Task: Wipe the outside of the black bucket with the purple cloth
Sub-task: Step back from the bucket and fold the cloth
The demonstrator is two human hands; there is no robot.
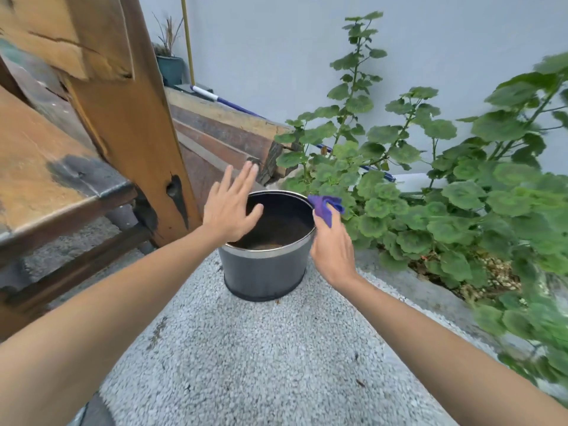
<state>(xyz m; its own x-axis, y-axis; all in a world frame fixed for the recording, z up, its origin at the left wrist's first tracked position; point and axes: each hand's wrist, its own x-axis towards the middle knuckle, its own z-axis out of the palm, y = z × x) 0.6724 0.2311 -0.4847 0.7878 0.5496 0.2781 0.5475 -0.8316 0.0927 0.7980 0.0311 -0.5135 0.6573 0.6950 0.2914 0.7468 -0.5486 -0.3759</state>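
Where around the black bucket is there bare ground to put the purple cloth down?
The pebbled ground in front of the black bucket, between the forearms, is bare. To its right the geranium plants crowd close, and to its left stands the wooden post. The right hand holds the purple cloth; the left hand hovers open.

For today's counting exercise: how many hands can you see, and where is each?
2. The left hand is open over the black bucket's left rim; the right hand holds the purple cloth at its right rim.
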